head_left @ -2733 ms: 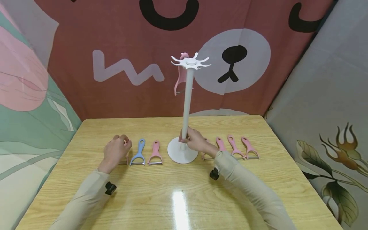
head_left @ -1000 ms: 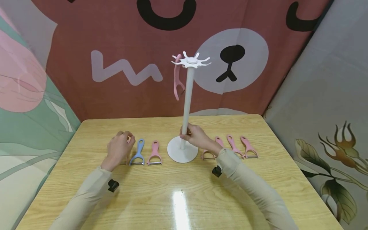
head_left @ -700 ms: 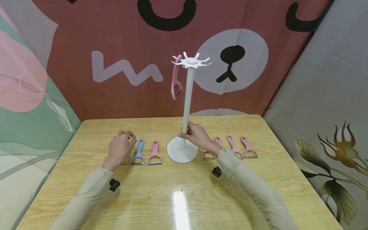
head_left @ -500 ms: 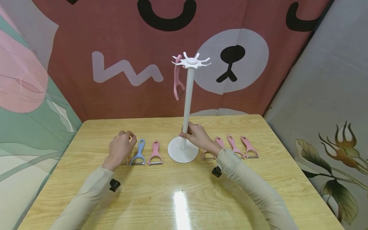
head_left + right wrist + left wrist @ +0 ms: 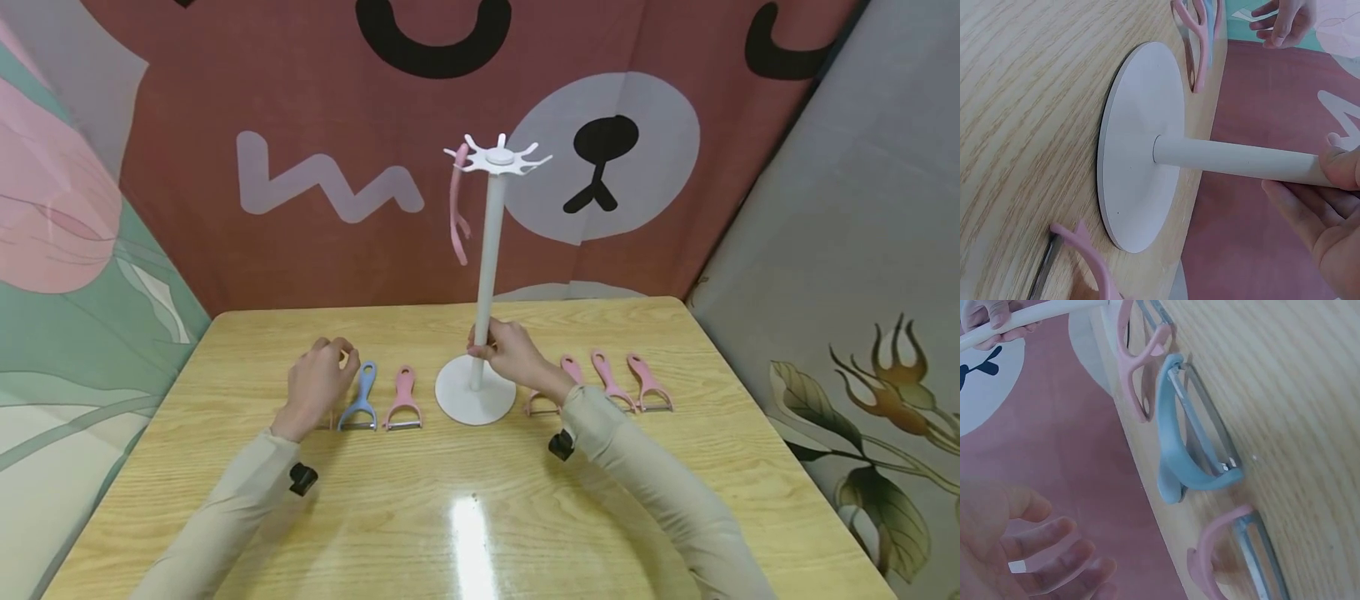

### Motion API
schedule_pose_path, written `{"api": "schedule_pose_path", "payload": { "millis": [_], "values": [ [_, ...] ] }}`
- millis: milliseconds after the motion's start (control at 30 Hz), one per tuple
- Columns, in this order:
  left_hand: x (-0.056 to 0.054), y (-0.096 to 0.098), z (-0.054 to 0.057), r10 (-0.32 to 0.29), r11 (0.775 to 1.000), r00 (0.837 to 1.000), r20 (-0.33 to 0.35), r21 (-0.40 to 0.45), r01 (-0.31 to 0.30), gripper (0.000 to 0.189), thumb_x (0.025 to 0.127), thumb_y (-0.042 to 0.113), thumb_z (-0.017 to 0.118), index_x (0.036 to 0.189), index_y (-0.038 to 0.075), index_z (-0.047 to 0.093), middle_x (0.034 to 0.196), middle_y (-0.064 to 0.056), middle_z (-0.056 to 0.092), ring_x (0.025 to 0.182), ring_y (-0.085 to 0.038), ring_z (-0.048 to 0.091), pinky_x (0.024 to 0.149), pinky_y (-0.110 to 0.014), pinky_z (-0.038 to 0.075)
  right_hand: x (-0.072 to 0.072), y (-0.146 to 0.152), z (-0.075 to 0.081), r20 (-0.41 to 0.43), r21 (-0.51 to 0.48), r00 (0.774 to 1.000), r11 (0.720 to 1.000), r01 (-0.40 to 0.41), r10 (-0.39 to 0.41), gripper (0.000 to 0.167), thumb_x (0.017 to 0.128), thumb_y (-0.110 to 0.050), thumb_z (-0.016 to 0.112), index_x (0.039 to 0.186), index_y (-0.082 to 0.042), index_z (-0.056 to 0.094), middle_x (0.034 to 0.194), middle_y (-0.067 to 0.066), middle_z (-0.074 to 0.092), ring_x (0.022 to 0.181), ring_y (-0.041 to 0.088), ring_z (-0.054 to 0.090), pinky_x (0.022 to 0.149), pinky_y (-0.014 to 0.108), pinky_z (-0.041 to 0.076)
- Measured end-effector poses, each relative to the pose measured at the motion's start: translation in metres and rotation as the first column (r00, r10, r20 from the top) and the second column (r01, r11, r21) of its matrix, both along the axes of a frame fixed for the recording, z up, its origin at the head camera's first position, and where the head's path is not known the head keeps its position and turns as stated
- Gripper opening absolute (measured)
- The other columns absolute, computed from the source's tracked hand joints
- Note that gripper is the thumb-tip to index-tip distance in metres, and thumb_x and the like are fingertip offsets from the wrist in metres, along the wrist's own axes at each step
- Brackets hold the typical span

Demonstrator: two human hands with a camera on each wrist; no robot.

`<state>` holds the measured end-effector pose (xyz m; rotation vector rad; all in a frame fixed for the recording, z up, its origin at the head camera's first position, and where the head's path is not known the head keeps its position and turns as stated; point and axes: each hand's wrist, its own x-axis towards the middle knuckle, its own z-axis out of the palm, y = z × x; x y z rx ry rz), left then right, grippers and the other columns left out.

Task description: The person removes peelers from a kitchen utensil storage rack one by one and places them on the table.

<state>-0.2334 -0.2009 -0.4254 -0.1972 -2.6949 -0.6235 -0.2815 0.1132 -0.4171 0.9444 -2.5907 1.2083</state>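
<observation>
My right hand (image 5: 513, 354) grips the lower pole of a white hook stand (image 5: 491, 250), thumb on the near side. In the right wrist view, its round base (image 5: 1141, 150) sits on the table. A pink Y-shaped peeler (image 5: 455, 212) hangs from a hook on the left of the stand's top, seen nearly edge-on. My left hand (image 5: 318, 383) hovers with loosely bent fingers and holds nothing. Beside it lie a blue peeler (image 5: 366, 387) and a pink one (image 5: 405, 392). Another pink peeler (image 5: 1210, 550) is mostly hidden beneath the left hand in the head view.
Right of the base, several pink peelers lie in a row on the wooden table (image 5: 390, 517), the outermost pink peeler (image 5: 648, 383) farthest right. My right forearm partly covers that row. A patterned cloth (image 5: 337, 267) hangs behind the table.
The stand's hooked top has turned, bringing the hanging peeler from behind the pole round to its left, now edge-on. My left hand has drifted slightly right; my right hand is still at the pole.
</observation>
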Motion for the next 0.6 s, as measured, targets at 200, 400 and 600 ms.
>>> {"api": "schedule_pose_path", "payload": {
  "millis": [200, 400, 600],
  "values": [
    [-0.001, 0.006, 0.005, -0.020, 1.000, 1.000, -0.012, 0.009, 0.020, 0.022, 0.095, 0.015, 0.060, 0.099, -0.003, 0.070, 0.091, -0.020, 0.066, 0.058, -0.027, 0.057, 0.045, -0.039, 0.046, -0.002, 0.000, 0.000, 0.041, -0.004, 0.999, 1.000, 0.006, -0.005, 0.007, 0.091, -0.006, 0.071, 0.094, -0.007, 0.064, 0.087, 0.003, 0.071, 0.079, 0.014, 0.068, 0.066, 0.029, 0.054],
    [-0.005, 0.012, 0.007, -0.047, 0.998, 0.998, -0.038, 0.028, 0.048, 0.021, 0.095, 0.015, 0.058, 0.100, -0.003, 0.069, 0.090, -0.020, 0.065, 0.062, -0.028, 0.058, 0.049, -0.042, 0.048, -0.002, 0.000, 0.001, 0.049, 0.006, 0.999, 1.000, 0.006, -0.006, 0.008, 0.090, -0.007, 0.072, 0.094, -0.007, 0.064, 0.086, 0.002, 0.071, 0.080, 0.014, 0.068, 0.066, 0.030, 0.053],
    [-0.010, 0.019, 0.010, -0.069, 0.993, 0.994, -0.086, 0.085, 0.077, 0.020, 0.097, 0.014, 0.058, 0.097, -0.002, 0.070, 0.091, -0.017, 0.065, 0.076, -0.032, 0.062, 0.063, -0.049, 0.051, -0.002, 0.000, 0.003, 0.042, 0.024, 0.999, 1.000, 0.003, -0.004, 0.009, 0.090, -0.007, 0.072, 0.093, -0.007, 0.064, 0.086, 0.001, 0.070, 0.078, 0.014, 0.067, 0.065, 0.029, 0.053]
  ]
}}
